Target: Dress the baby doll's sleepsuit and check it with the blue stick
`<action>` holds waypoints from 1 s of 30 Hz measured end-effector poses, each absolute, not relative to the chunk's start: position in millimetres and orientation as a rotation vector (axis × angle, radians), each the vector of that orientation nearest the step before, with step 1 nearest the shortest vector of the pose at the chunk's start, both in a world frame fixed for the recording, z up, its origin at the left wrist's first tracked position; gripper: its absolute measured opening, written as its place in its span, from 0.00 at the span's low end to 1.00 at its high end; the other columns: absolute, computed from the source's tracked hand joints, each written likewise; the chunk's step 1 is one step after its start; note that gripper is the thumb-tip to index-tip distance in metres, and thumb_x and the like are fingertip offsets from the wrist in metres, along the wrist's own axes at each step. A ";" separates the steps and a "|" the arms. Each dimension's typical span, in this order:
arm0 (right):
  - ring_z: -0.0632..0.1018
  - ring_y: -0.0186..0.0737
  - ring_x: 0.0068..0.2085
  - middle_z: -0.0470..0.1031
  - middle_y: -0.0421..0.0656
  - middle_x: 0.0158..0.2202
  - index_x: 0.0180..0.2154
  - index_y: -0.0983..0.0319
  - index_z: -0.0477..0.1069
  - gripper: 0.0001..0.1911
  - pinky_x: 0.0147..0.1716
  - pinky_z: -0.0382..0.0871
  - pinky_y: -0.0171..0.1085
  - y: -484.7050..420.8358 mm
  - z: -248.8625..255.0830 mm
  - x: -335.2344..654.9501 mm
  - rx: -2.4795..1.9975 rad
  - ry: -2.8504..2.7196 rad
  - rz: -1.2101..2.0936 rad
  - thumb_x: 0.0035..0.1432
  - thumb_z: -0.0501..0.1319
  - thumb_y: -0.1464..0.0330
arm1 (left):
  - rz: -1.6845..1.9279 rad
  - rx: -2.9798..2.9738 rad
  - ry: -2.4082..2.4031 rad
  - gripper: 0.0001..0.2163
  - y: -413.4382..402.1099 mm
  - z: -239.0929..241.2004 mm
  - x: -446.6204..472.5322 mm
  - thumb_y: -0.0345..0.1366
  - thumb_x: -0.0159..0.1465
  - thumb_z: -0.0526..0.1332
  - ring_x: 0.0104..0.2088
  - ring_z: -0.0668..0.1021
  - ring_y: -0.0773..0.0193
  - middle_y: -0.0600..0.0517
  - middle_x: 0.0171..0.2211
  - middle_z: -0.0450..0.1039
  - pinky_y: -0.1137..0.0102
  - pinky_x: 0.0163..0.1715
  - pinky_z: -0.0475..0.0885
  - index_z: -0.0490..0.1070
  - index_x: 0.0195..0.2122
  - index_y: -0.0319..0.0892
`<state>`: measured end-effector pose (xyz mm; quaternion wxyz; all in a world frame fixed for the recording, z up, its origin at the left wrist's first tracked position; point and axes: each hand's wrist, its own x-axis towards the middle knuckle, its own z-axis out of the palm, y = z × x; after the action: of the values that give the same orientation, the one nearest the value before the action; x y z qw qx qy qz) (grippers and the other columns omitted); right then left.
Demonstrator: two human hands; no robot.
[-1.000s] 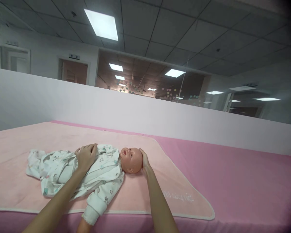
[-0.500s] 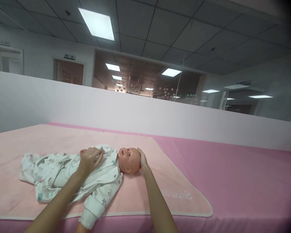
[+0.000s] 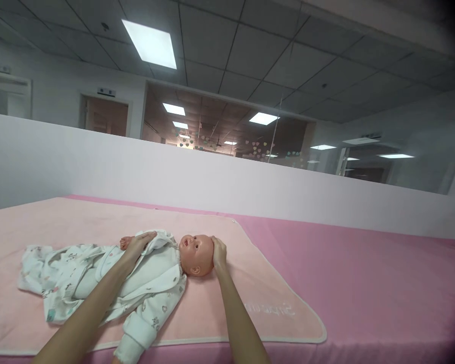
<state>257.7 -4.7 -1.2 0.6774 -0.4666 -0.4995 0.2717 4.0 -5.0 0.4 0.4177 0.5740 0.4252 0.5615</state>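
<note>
A baby doll lies on its back on a light pink blanket (image 3: pixel 273 298), its bare head (image 3: pixel 195 254) to the right. It wears a white printed romper (image 3: pixel 151 283) that hangs open over the chest. My left hand (image 3: pixel 138 243) pinches the romper's far front flap near the doll's far hand (image 3: pixel 126 242). My right hand (image 3: pixel 218 253) is cupped against the top of the doll's head, holding it. The romper's legs (image 3: pixel 53 273) trail off to the left.
The blanket lies on a darker pink bed surface (image 3: pixel 382 293). A low white partition wall (image 3: pixel 227 177) runs along the far side. Behind it are glass panels and a lit office ceiling.
My left hand has slid from the doll's chest to the far flap of the romper and folded it back, baring the white inner layer. My right hand stays on the head.
</note>
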 end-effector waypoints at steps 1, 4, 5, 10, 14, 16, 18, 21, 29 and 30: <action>0.72 0.45 0.40 0.75 0.45 0.33 0.29 0.61 0.70 0.13 0.46 0.62 0.43 -8.6 1.5 256.4 -1.070 -1.097 0.536 0.51 0.53 0.60 | 1.430 1.323 1.040 0.20 -2.1 -1.7 -0.4 0.51 0.51 0.60 0.33 0.78 0.55 0.47 0.31 0.78 0.65 0.34 0.71 0.73 0.33 0.39; 0.70 0.43 0.43 0.74 0.45 0.34 0.30 0.60 0.70 0.09 0.55 0.52 0.46 -25.0 13.1 239.6 -1.107 -1.298 0.150 0.53 0.53 0.64 | 1.425 1.208 0.971 0.22 0.2 -4.7 -6.1 0.52 0.49 0.62 0.35 0.78 0.54 0.44 0.33 0.78 0.64 0.37 0.72 0.73 0.36 0.37; 0.70 0.42 0.41 0.73 0.45 0.32 0.29 0.60 0.70 0.10 0.56 0.49 0.47 -30.4 17.4 229.5 -1.101 -1.474 -0.019 0.55 0.52 0.65 | 1.429 1.210 0.952 0.23 -0.3 -5.0 -5.9 0.52 0.48 0.63 0.36 0.78 0.54 0.44 0.33 0.78 0.63 0.38 0.71 0.73 0.36 0.37; 0.69 0.46 0.41 0.73 0.46 0.30 0.27 0.59 0.71 0.06 0.57 0.42 0.53 -39.7 30.9 170.4 -1.073 -2.039 -0.483 0.53 0.57 0.68 | 1.492 1.214 0.864 0.24 -3.4 -6.3 -1.5 0.51 0.46 0.65 0.40 0.77 0.52 0.44 0.36 0.78 0.62 0.42 0.70 0.74 0.36 0.37; 0.69 0.48 0.41 0.73 0.46 0.26 0.22 0.60 0.70 0.08 0.56 0.38 0.57 -38.4 34.9 156.8 -1.150 -2.066 -0.451 0.49 0.58 0.76 | 1.495 1.182 0.819 0.24 -2.7 -7.9 -0.7 0.50 0.45 0.66 0.39 0.77 0.53 0.45 0.34 0.78 0.63 0.42 0.69 0.74 0.37 0.36; 0.69 0.47 0.40 0.73 0.45 0.25 0.22 0.59 0.70 0.08 0.55 0.36 0.58 -44.2 41.5 165.9 -1.189 -2.034 -0.425 0.51 0.57 0.75 | 1.516 1.183 0.837 0.23 -2.0 -8.6 -0.4 0.50 0.46 0.66 0.39 0.77 0.53 0.45 0.34 0.78 0.64 0.41 0.69 0.75 0.36 0.37; 0.69 0.46 0.39 0.73 0.44 0.26 0.23 0.59 0.70 0.10 0.55 0.33 0.59 -55.0 53.3 181.3 -1.235 -1.989 -0.405 0.55 0.56 0.70 | 1.525 1.204 0.860 0.22 -2.2 -8.8 0.0 0.50 0.46 0.66 0.40 0.76 0.53 0.45 0.35 0.78 0.65 0.40 0.69 0.75 0.35 0.37; 0.70 0.44 0.38 0.75 0.42 0.29 0.24 0.59 0.71 0.12 0.54 0.32 0.61 -75.3 77.4 205.5 -1.249 -1.939 -0.236 0.57 0.55 0.65 | 1.526 1.242 0.895 0.22 -5.5 -7.8 0.9 0.49 0.48 0.65 0.41 0.76 0.54 0.46 0.38 0.77 0.66 0.38 0.69 0.75 0.40 0.38; 0.73 0.41 0.41 0.77 0.39 0.35 0.31 0.56 0.75 0.08 0.53 0.53 0.48 -113.5 114.8 221.9 -0.938 -1.882 0.172 0.54 0.59 0.62 | 1.461 1.398 0.929 0.18 -10.6 -2.4 2.9 0.46 0.49 0.65 0.42 0.74 0.53 0.47 0.38 0.77 0.67 0.37 0.67 0.76 0.36 0.39; 0.74 0.41 0.41 0.77 0.40 0.35 0.32 0.56 0.75 0.08 0.52 0.54 0.47 -115.9 114.9 220.0 -0.920 -1.876 0.196 0.54 0.59 0.62 | 1.454 1.412 0.920 0.17 -9.1 -2.3 2.7 0.46 0.48 0.65 0.42 0.74 0.53 0.47 0.38 0.77 0.67 0.37 0.66 0.76 0.35 0.40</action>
<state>220.0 -115.9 114.9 0.4980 -0.3803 -0.7751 0.0811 2.7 -9.1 -2.3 0.4421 0.5691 0.3708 0.5859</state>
